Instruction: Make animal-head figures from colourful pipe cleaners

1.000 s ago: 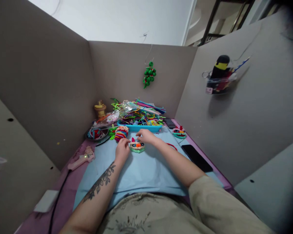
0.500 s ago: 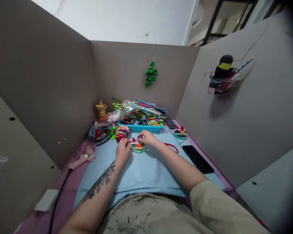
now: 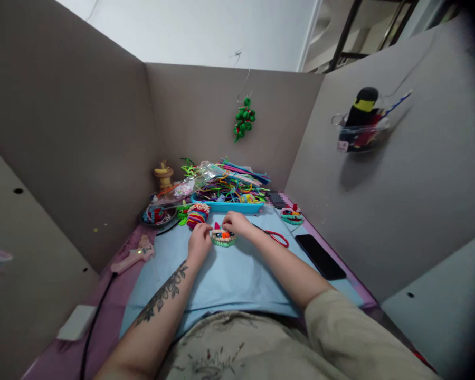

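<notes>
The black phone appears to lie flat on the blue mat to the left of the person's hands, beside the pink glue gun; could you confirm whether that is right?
Not quite. In the head view, the black phone does lie flat at the edge of the blue mat, but to the right of the hands, beyond the right hand. The pink glue gun lies on the far side, left of the left hand.

Soft, even light falls from above onto my tabletop (image 3: 229, 274); shadows stay faint. The wide lens bends the grey cardboard partition walls (image 3: 83, 132), and the right corners darken and blur.
</notes>
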`<state>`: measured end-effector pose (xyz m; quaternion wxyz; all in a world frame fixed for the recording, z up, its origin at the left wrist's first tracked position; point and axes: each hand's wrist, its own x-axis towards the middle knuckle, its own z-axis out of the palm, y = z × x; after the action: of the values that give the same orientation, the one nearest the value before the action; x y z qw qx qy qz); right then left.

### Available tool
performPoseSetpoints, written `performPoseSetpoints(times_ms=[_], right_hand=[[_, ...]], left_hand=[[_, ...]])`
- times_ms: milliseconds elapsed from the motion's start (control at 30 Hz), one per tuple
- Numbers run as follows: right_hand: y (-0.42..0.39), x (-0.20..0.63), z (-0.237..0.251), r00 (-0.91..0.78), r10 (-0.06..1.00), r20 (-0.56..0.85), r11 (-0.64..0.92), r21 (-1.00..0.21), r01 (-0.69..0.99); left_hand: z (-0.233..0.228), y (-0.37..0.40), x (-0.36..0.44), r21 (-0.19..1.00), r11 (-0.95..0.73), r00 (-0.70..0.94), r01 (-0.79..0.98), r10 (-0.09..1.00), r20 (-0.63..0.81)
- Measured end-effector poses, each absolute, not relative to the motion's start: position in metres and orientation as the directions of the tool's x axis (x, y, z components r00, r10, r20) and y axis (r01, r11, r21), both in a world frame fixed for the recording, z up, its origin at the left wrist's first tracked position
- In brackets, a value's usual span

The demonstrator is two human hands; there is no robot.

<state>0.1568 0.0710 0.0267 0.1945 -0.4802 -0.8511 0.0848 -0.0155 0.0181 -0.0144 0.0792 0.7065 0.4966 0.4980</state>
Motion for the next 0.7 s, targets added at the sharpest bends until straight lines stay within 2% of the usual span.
performPoseSetpoints(times_ms=[700], right_hand=[[0.0700, 0.1626, 0.0179, -0.426, 0.846, 0.320, 0.531, -0.435, 0.728]], left_hand=[[-0.0154, 0.0182, -0.0147, 0.638, -0.466, -0.009, 0.612, 0.804, 0.595]])
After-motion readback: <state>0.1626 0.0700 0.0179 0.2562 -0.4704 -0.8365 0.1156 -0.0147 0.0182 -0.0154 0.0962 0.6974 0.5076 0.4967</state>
